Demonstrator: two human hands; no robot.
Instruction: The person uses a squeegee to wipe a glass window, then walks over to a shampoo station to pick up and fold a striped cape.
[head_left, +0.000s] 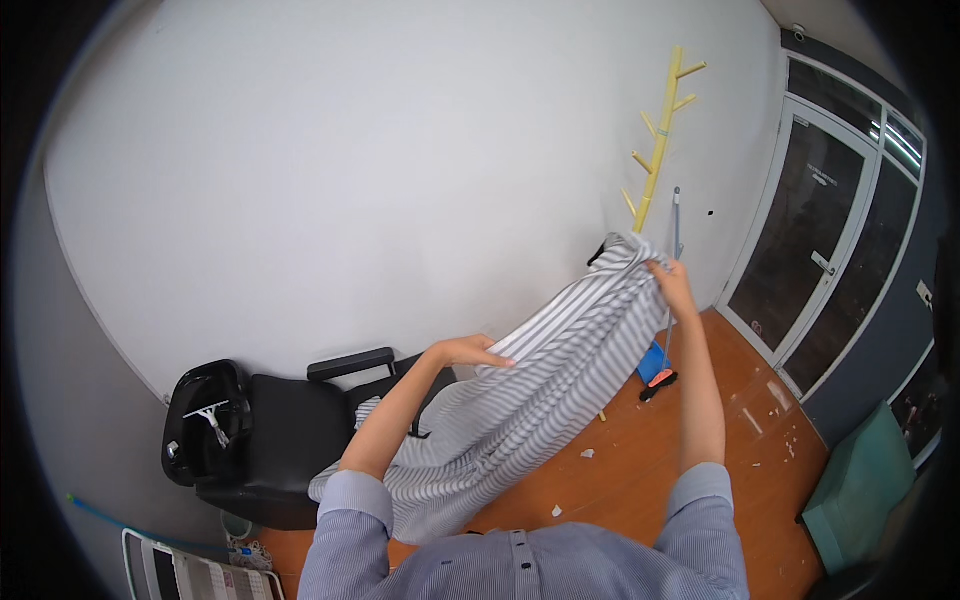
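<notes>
A grey-and-white striped cloth (525, 382), seemingly a salon cape with black ties, hangs stretched diagonally in front of me. At its upper right end, my right hand (670, 281) grips a bunched edge, just below the yellow coat stand in view. My left hand (474, 351) is at the cloth's upper left edge, thumb on top and the other fingers partly hidden, so its hold is unclear. The lower left part of the cloth drapes over the side of a black shampoo chair (300, 412).
A black wash basin (206, 420) holds a white squeegee (214, 424). The yellow coat stand (656, 150), a broom (660, 379) and a blue dustpan (651, 361) are by the wall. Scraps dot the wooden floor (637, 465). A glass door (806, 225) and green seat (859, 487) are right.
</notes>
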